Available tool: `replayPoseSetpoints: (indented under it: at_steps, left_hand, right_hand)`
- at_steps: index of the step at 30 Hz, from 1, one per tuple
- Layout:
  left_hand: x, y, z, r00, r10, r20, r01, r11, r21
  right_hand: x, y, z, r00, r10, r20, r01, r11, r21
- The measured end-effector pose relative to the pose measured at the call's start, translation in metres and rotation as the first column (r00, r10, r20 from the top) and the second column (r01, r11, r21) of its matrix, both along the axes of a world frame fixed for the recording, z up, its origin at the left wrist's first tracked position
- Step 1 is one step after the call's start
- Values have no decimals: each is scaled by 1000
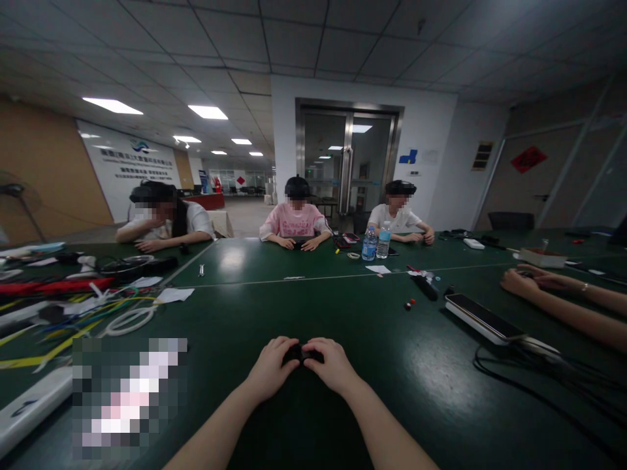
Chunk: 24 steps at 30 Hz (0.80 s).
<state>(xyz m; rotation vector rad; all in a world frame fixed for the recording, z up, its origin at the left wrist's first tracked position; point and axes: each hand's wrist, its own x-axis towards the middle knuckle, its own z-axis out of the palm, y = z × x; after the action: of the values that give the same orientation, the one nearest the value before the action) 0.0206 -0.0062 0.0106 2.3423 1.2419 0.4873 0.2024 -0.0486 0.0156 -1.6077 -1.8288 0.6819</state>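
Both hands rest on the dark green table, close together at the middle of the view. A small black object lies between them, partly covered by the fingers, so its kind does not show. My left hand is curled around its left side, thumb and fingers closed on it. From the other side my right hand grips it in the same way, fingertips almost meeting those of the left.
Left are coiled white cable, tangled wires and a white power strip. Right lie a phone on a white box, black cables and a co-worker's hands. Two water bottles and three seated people are across the table.
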Motion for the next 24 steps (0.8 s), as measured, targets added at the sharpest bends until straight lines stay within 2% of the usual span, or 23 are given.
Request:
replayPoseSetpoints:
  at_steps: [7,17,24]
  left_hand:
    - [-1,1,-4,1000,-4,-4,5,1000,24]
    - [1,-1,0,1000,8,-26,-7,1000,30]
    - [0,0,-1,1000,7,-13,-6,999,34]
  right_hand:
    - [-1,-2,3,999,15,-29,-14,999,40]
    - [-1,-3,5,1000,20,4,-21,1000,23]
    - [-3,-6,8,999,-25,-26,25,1000,-10]
